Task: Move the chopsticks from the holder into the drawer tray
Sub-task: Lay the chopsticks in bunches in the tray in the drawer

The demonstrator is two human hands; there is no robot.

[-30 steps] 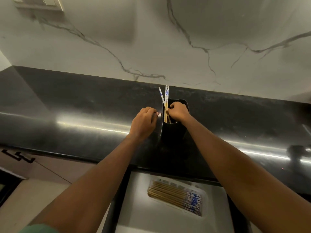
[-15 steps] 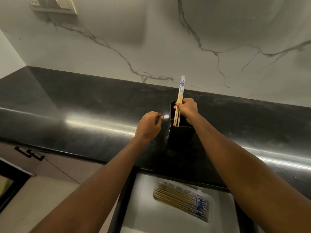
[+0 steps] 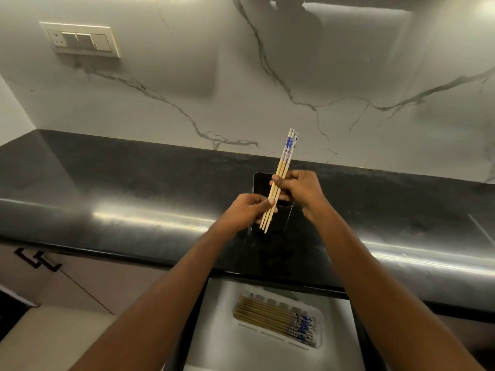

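Above the black holder [image 3: 270, 210] on the counter [image 3: 134, 199], our left hand [image 3: 247, 210] pinches the lower ends of a few chopsticks [image 3: 281, 180]. Our right hand [image 3: 301, 187], just right of it, grips their middle. They tilt, clear of the holder. Nearer us than the holder, more chopsticks [image 3: 273, 317] lie in the drawer tray [image 3: 320, 330].

One head-worn view, looking forward and down.
I look from above the bench [image 3: 134, 188], near its front edge, facing the marble wall [image 3: 267, 76] behind it.
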